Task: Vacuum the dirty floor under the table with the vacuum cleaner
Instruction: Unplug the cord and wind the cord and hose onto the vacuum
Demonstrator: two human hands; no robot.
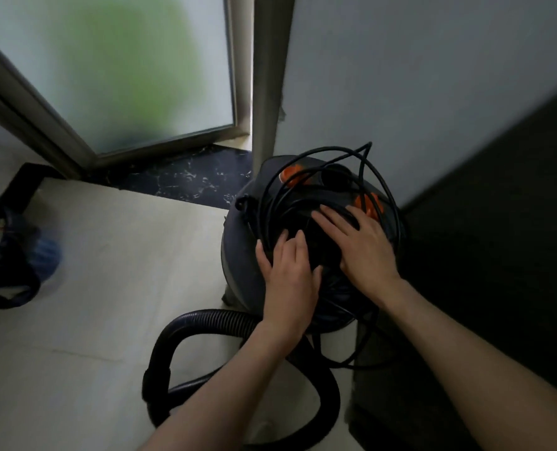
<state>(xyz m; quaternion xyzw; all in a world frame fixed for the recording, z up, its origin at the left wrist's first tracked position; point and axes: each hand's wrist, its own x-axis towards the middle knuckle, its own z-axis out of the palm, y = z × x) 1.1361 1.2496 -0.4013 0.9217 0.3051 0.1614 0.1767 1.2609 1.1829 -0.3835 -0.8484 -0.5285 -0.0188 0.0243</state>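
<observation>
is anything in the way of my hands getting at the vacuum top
Yes: a loose black power cord lies coiled over the vacuum cleaner lid. Both the left hand and right hand rest on the coils, fingers spread. The hose loops on the floor in front.

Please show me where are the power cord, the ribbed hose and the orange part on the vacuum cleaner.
power cord (376, 177): head view, on a loop above the lid.
ribbed hose (218, 317): head view, on its upper bend by the drum.
orange part (291, 174): head view, on the far-left orange piece.
</observation>
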